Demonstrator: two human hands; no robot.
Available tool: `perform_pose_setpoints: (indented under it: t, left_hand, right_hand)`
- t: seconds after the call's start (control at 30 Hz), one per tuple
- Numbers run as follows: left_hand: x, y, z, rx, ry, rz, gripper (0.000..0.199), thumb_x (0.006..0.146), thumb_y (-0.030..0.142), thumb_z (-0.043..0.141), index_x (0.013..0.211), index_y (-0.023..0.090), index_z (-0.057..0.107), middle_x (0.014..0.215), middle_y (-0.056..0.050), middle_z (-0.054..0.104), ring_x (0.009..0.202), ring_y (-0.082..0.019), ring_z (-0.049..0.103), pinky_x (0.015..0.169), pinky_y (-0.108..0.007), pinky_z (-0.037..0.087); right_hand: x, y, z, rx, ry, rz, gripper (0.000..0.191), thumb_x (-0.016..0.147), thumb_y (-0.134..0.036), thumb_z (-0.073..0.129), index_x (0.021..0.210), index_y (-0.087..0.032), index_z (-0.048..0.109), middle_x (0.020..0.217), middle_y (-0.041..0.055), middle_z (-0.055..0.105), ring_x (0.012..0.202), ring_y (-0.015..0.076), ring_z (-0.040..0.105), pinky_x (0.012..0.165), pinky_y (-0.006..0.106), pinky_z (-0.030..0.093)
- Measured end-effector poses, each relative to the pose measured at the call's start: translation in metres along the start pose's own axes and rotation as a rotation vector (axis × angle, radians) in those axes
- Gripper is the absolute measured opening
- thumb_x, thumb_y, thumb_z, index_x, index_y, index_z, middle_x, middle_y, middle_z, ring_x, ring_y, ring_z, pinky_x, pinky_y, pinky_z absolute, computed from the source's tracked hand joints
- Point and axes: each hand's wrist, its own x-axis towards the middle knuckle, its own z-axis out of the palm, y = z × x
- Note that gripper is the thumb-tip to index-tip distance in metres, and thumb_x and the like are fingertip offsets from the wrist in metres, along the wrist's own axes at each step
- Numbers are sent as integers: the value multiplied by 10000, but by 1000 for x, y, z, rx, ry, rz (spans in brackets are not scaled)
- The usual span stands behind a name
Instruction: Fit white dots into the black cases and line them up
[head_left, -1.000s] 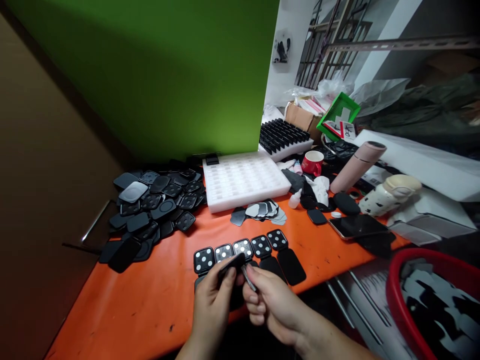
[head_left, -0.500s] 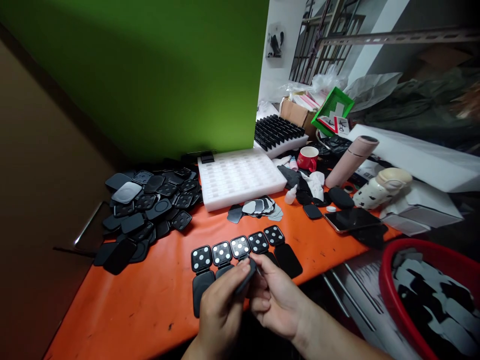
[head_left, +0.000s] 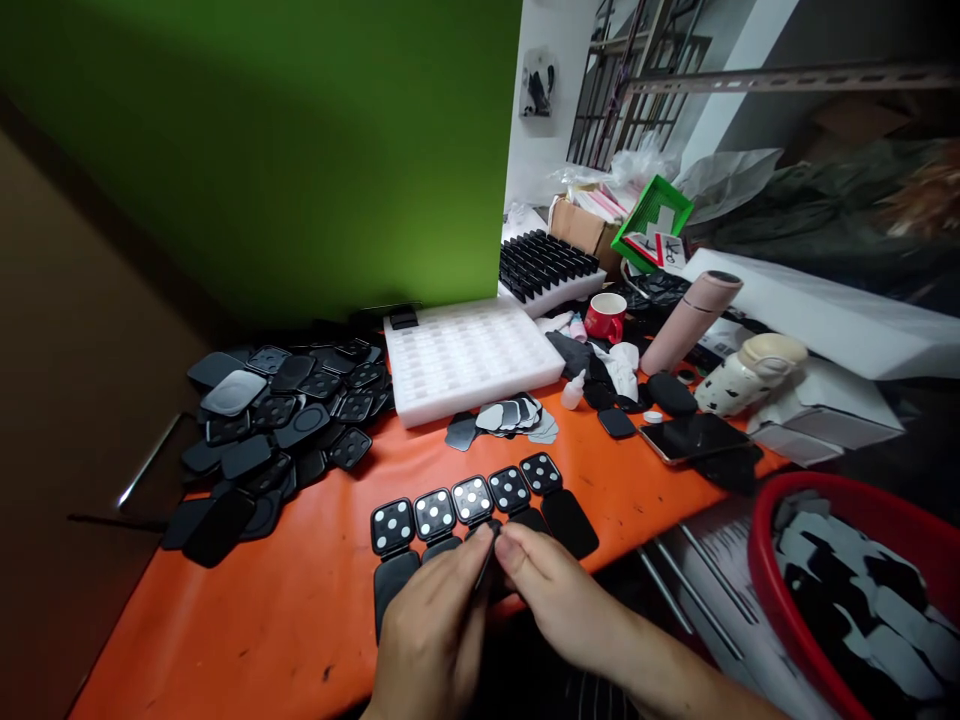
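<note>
My left hand [head_left: 431, 625] is closed round a thin dark flat piece [head_left: 486, 572], which I see nearly edge-on. The fingers of my right hand [head_left: 551, 585] are closed against the same piece, with the thumb at its top edge. Most of the piece is hidden between my hands. Just beyond them lies a row of several open hinged black cases [head_left: 392, 526], each with white dots in its upper half. My hands cover some of the lower halves. A heap of loose dark and silvery thin plates [head_left: 510, 415] is spread behind the row.
Black cases are piled [head_left: 255, 455] at the left. A white foam tray [head_left: 472, 365] stands against the green panel [head_left: 300, 150]. To the right are a small bottle [head_left: 573, 391], a phone [head_left: 694, 438], a red mug [head_left: 606, 317], flasks [head_left: 690, 322] and a red basin [head_left: 761, 540] of scraps.
My hands have tilted the dark piece from a slanted face to nearly edge-on. My right thumb has come over its top edge. The whole view has shifted slightly.
</note>
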Motion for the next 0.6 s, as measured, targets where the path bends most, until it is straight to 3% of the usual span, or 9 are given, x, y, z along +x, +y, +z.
perform_pose_setpoints:
  t: [0.17, 0.33, 0.4, 0.47, 0.53, 0.6]
  left_hand:
    - [-2, 7, -1, 82, -46, 148, 536, 798, 62, 440, 1318, 175, 378, 1125, -114, 623, 993, -197, 609, 798, -267, 522]
    - [-6, 10, 9, -103, -43, 86, 544, 800, 59, 471, 1312, 228, 390, 1112, -88, 634, 959, -190, 625, 780, -252, 523]
    - [-4, 6, 14, -274, -25, -120, 412, 817, 120, 499, 1213, 233, 509, 1070, -82, 653, 933, -201, 633, 765, -264, 524]
    - [1, 1, 19, -486, 29, -481, 280, 831, 239, 523, 1101, 197, 586, 947, -81, 682, 842, -211, 654, 692, -281, 536]
    - [8, -4, 26, -721, 89, -813, 319, 808, 347, 557, 1063, 159, 592, 808, -61, 679, 715, -200, 657, 590, -274, 530]
    - [16, -7, 34, -925, 100, -959, 414, 763, 391, 608, 1097, 150, 569, 720, -31, 657, 639, -175, 638, 533, -247, 504]
  right_hand:
    - [-9, 4, 6, 368, -15, 181, 319, 838, -448, 485, 689, -169, 449, 592, -47, 344, 529, 75, 303, 493, 203, 263]
    - [-10, 17, 15, 547, 153, 105, 335, 795, -382, 555, 606, -177, 368, 544, -62, 317, 498, 64, 281, 474, 190, 245]
    - [-10, 20, 8, 485, 133, 68, 313, 822, -375, 502, 603, -172, 409, 507, -67, 300, 468, 67, 271, 457, 196, 238]
    - [-11, 21, -5, 337, 140, 30, 293, 855, -372, 431, 650, -170, 480, 497, -59, 323, 462, 81, 305, 459, 205, 263]
    - [-13, 20, -20, 87, 226, -16, 253, 867, -368, 414, 778, -177, 553, 580, -28, 435, 546, 108, 402, 515, 219, 322]
    - [-16, 19, -31, -195, 252, -37, 219, 851, -374, 459, 863, -195, 585, 706, -2, 524, 649, 130, 458, 574, 230, 347]
